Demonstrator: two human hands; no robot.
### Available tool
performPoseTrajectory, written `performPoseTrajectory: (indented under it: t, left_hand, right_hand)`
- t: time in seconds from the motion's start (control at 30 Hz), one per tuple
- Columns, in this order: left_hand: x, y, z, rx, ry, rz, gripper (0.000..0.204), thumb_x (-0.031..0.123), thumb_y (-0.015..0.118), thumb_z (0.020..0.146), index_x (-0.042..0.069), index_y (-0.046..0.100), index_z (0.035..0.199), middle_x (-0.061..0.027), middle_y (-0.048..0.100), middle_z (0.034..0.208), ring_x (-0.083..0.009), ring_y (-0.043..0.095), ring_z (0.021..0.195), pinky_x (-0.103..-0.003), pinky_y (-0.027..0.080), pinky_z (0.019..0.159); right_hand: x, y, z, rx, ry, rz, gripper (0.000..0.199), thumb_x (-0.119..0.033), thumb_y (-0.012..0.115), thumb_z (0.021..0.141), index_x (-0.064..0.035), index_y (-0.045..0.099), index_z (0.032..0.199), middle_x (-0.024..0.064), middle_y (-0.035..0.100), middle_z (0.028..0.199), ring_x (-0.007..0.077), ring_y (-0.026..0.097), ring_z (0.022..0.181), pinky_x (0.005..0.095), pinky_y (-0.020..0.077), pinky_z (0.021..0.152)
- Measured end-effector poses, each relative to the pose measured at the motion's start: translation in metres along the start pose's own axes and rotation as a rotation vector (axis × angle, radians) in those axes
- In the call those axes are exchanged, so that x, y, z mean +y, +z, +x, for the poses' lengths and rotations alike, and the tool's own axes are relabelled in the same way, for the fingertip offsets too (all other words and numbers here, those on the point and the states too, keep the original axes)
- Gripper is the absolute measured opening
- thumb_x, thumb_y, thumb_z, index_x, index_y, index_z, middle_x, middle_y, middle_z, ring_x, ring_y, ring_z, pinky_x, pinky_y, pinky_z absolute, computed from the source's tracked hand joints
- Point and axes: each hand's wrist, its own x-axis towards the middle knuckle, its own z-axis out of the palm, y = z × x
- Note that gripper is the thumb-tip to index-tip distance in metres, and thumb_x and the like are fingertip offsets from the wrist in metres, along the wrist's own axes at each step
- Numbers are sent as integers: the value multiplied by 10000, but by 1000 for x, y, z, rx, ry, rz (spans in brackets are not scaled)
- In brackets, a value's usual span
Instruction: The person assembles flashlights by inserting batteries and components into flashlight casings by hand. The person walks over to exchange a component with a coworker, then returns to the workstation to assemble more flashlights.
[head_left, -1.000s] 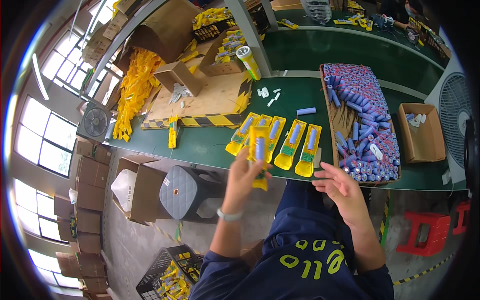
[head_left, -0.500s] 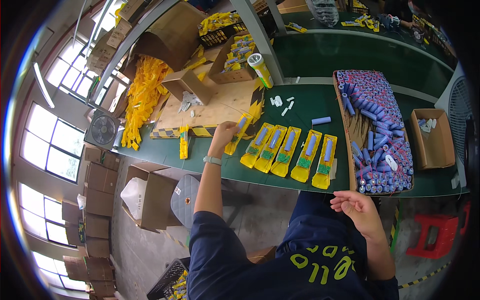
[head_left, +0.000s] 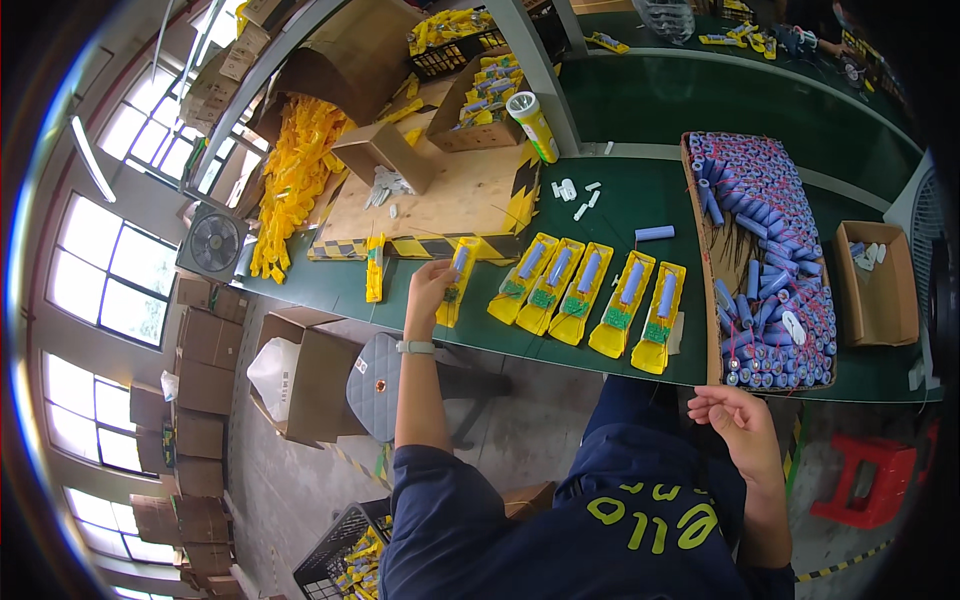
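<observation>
My left hand (head_left: pixel 429 291) has its fingers closed on the left edge of a yellow plastic casing (head_left: pixel 450 307) that rests on the green table. A blue cylindrical battery (head_left: pixel 461 259) lies in that casing, with a green circuit board partly showing near the fingers. To its right is a row of several similar yellow casings (head_left: pixel 577 302), each with a blue battery and a green board. One loose battery (head_left: pixel 655 233) lies behind the row. Down by the table's front edge, my right hand (head_left: pixel 738 420) is open, fingers loosely bent and holding nothing.
A shallow carton of blue batteries (head_left: pixel 712 330) stands at right, beside a small cardboard box (head_left: pixel 880 315). A yellow flashlight (head_left: pixel 535 130) stands near the frame post. Another yellow casing (head_left: pixel 375 270) lies farther left, below a wooden board (head_left: pixel 460 195). Yellow casings are heaped (head_left: pixel 300 175) behind.
My left hand has moved slightly left and down with the casing, which now lies straighter and farther from the row. My right hand stays near the table edge. The view has shifted a little.
</observation>
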Motion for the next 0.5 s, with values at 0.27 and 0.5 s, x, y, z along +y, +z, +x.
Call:
performPoseTrajectory:
  t: [0.27,0.5]
  left_hand:
    - [-22,7,-31,143,-69,14,304,135,688,835,-77,645,1050,-114,691,900,-167,643,812,-279,491,732]
    - [-43,-52,5,615,100,495,553,385,755,780,-46,628,1103,-191,668,1029,-312,620,990,-406,482,859]
  right_hand:
    - [2,3,3,-39,-31,-10,399,-207,649,939,72,575,1214,159,663,1058,209,654,972,324,521,898]
    - [2,7,-5,-29,-46,-55,389,-207,655,936,61,582,1208,158,662,1057,200,650,964,321,512,894]
